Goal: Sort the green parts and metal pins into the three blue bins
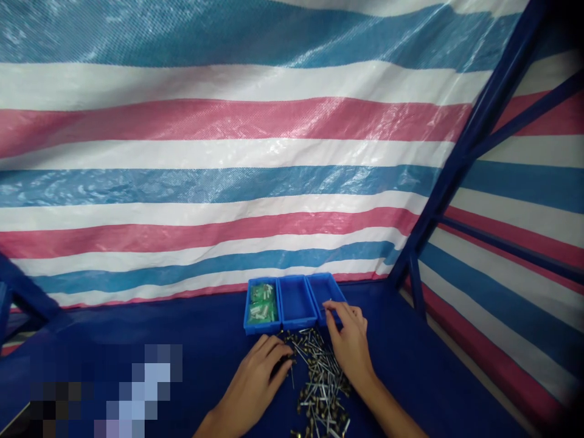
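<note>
A loose pile of metal pins with brass-coloured heads point(322, 380) lies on the blue table between my hands. My left hand point(260, 377) is at the pile's left edge, thumb and fingers curled around a small pin whose shank points down. Over the front of the right blue bin point(323, 283) is my right hand point(349, 334), its thumb and index finger close together; what they hold, if anything, is too small to tell. The left blue bin point(262, 328) contains green bags with white pieces point(262, 304). Between these two stands the middle blue bin point(297, 301).
Behind the bins hangs a striped plastic sheet point(219, 182). A dark blue metal frame point(438, 194) rises at the table's right side, and another frame part stands at the far left. A pixelated patch covers the lower left.
</note>
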`<state>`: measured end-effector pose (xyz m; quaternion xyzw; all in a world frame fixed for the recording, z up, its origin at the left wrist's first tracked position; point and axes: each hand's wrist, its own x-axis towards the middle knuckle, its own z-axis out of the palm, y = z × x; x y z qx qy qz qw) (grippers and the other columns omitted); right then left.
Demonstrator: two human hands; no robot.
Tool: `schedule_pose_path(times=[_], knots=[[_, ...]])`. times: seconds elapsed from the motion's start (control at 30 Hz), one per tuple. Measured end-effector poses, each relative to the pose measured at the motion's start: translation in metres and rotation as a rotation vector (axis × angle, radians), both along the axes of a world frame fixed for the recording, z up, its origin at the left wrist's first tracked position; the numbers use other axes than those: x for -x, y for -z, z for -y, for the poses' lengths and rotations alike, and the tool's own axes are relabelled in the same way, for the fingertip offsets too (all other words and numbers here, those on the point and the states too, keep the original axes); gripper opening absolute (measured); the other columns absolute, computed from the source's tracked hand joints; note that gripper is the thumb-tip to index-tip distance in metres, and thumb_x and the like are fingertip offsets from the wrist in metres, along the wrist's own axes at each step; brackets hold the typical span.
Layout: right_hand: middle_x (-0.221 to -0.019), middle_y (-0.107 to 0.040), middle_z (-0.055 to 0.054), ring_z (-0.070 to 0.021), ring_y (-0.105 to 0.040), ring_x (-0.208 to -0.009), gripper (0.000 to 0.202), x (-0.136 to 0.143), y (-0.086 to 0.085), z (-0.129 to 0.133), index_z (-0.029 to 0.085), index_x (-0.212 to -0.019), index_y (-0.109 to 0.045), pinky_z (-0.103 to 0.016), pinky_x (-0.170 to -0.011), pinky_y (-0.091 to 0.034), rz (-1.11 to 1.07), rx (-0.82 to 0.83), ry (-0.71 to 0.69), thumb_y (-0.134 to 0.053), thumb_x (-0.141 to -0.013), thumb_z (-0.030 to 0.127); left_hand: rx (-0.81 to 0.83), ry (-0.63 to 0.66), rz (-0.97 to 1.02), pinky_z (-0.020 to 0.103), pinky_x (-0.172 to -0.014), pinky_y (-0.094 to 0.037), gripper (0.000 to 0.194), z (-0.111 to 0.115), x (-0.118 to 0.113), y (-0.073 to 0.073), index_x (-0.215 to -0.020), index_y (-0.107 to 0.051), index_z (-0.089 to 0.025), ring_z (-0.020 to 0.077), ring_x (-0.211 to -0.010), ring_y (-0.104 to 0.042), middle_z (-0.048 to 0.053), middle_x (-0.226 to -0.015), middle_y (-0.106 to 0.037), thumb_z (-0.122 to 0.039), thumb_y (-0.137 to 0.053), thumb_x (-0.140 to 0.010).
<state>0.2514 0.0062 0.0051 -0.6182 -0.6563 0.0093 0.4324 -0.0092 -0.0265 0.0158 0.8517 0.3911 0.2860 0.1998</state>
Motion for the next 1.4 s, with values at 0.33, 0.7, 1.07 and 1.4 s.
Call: schedule_pose_path(times=[0.33,0.7,1.07,1.4], knots=[[-0.116,-0.077,-0.006,-0.0310,-0.060,-0.107,0.024,0.0003,-0.0003,0.0003,0.029,-0.116,-0.073,-0.045,-0.093,-0.041,-0.005,0.018,0.002,-0.051,-0.107,0.035,0.003,-0.005,0.000,0.038,-0.099,-0.057,0.016,-0.0009,-0.0002,-0.0016,-0.122,-0.068,-0.028,0.0229,-0.109,-0.067,0.004,-0.117,-0.070,-0.028,-0.055,-0.112],[-0.113,-0.076,-0.006,-0.0299,-0.061,-0.104,0.027,-0.0008,-0.0007,-0.0006,0.029,-0.116,-0.072,-0.043,-0.090,-0.042,0.037,0.000,0.014,-0.046,-0.111,0.039,0.003,-0.002,0.007,0.039,-0.098,-0.058,0.018,-0.0005,0.0004,-0.0017,-0.122,-0.068,-0.028,0.0239,-0.110,-0.068,0.005,-0.117,-0.071,-0.030,-0.053,-0.113],[-0.113,-0.075,-0.007,-0.0308,-0.061,-0.103,0.028,-0.0013,-0.0031,0.0009,0.030,-0.115,-0.073,-0.043,-0.087,-0.042,0.068,-0.002,0.011,-0.047,-0.111,0.037,-0.011,-0.004,0.008,0.039,-0.101,-0.057,0.017,-0.0004,0.0008,-0.0003,-0.122,-0.068,-0.028,0.0234,-0.109,-0.068,0.004,-0.117,-0.071,-0.029,-0.054,-0.113],[-0.110,-0.077,-0.006,-0.0305,-0.061,-0.100,0.020,-0.0020,-0.0002,0.0000,0.029,-0.110,-0.071,-0.045,-0.089,-0.040,0.051,0.002,0.005,-0.053,-0.109,0.037,-0.008,0.001,0.004,0.039,-0.103,-0.056,0.017,-0.0005,0.0005,-0.0009,-0.123,-0.068,-0.029,0.0231,-0.109,-0.068,0.004,-0.117,-0.071,-0.027,-0.055,-0.112]])
